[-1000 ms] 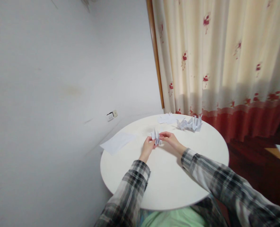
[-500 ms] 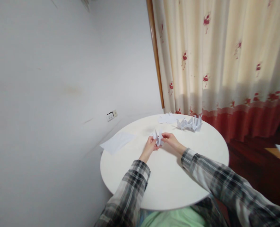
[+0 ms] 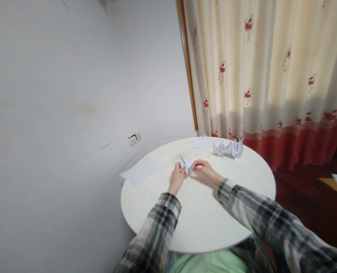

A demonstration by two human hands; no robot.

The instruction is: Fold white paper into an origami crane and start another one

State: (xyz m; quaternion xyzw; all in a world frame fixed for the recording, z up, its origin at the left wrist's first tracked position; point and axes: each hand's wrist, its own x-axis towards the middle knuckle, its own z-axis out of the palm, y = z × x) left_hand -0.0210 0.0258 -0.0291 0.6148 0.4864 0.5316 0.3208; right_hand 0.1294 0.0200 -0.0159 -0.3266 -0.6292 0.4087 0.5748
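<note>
Between my hands, above the middle of the white round table, is a folded white origami paper crane with its flaps standing up. My left hand pinches it from the left, thumb on the near side. At its right side, the fingers of my right hand are closed on the paper's edge. Several folded paper cranes stand clustered beyond my right hand, near the table's far edge.
A flat white sheet of paper overhangs the table's left edge. More white paper lies at the far edge. The wall with a socket is close on the left; a flowered curtain hangs behind.
The paper crane has turned and tilted, its upright flaps now leaning left. My left hand has shifted slightly left with it; my right hand has moved a little left along its edge.
</note>
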